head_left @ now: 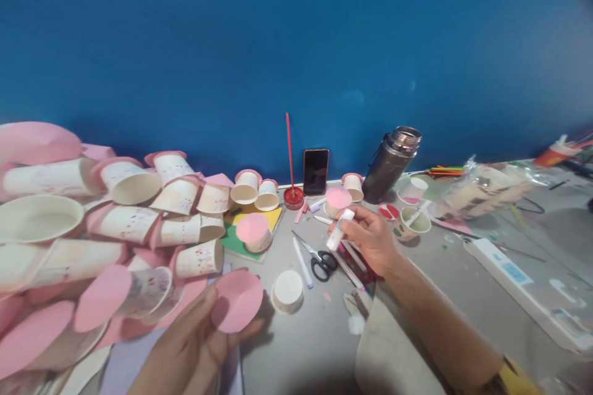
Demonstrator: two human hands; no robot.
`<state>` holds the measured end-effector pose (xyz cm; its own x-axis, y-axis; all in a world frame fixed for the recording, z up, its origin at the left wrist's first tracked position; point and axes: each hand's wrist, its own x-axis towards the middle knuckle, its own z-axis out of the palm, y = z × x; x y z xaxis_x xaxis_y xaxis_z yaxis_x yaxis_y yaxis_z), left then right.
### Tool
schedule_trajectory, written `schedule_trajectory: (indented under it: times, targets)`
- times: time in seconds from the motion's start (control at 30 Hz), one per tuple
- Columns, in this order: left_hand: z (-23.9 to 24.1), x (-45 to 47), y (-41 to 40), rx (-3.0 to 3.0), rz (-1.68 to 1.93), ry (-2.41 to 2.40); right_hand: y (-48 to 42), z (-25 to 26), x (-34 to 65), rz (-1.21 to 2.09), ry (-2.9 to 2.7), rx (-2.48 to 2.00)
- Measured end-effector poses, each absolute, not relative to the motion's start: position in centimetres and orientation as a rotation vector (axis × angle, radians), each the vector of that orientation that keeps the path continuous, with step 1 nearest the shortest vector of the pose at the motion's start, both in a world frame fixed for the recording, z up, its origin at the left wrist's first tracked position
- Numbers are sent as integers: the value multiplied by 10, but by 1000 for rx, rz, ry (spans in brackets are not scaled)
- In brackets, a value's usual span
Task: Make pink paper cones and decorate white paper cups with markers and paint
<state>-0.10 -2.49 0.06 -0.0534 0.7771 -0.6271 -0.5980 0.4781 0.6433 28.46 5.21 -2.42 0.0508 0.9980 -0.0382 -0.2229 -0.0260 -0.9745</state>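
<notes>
Between pink disc (238, 301) and upturned cup (288, 287), slim gap

A craft workspace, this, with a grey table (331, 321) running its back edge along a plain blue wall (296, 43)! Look left, and that whole side is heaped with paper cups (125, 222), pink paper discs (102, 298) showing all through the pile. Over to the middle, scissors (317, 255) lie beside a marker (302, 262), green paper (234, 242) further left. Near the back edge, a phone (316, 171) and a metal flask (393, 163). Home, school or studio? Can't tell.
</notes>
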Motion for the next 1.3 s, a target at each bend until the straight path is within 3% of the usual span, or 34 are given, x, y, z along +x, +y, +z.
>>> schedule_trajectory:
  times: [0.3,0.57,0.73,0.93,1.07,1.3]
  targets:
    - [6,12,-30,340,1134,1154,32,-15,268,1753,-866,-844]
    - [1,14,-37,634,1008,961,15,-4,256,1475,-1448,-1066]
    - [-8,15,-40,964,1013,1167,3,-1,234,1413,-1397,-1056]
    - [-20,2,-49,1077,873,1255,-1,-6,225,1620,-1366,-1040]
    - [-19,4,-54,1248,1079,1419,-2,-16,221,1877,-1213,-855]
    - [-14,36,-46,589,1230,906,-14,-19,208,1876,-1275,-845]
